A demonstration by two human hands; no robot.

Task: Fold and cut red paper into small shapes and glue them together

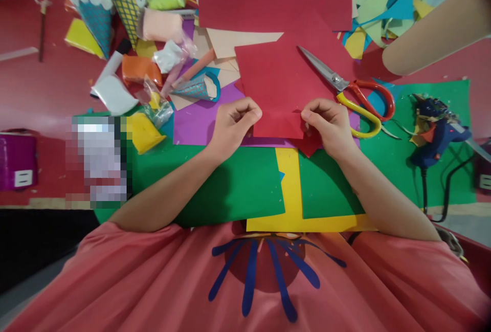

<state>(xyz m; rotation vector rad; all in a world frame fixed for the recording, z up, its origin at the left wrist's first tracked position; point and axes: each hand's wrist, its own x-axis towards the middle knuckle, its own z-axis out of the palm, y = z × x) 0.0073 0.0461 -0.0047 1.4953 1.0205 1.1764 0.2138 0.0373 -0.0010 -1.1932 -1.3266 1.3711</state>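
Observation:
A small red paper piece (pixel 276 125) is stretched between my two hands above the purple sheet. My left hand (pixel 237 123) pinches its left end between thumb and fingertips. At the opposite end, my right hand (pixel 327 122) grips it the same way. Larger red sheets (pixel 284 76) lie just beyond, partly over the purple sheet (pixel 194 122). A pair of scissors (pixel 339 82) with one red and one yellow handle rests on the red paper, close to my right hand. Left of my hands lies a small blue patterned cone (pixel 197 88).
Clay packets (pixel 141 70) and larger paper cones (pixel 92 15) crowd the back left. A blue glue gun (pixel 437 142) sits on the green sheet (pixel 215 183) at right, its cable trailing forward. A cardboard tube (pixel 433 30) and paper scraps (pixel 383 9) are at back right.

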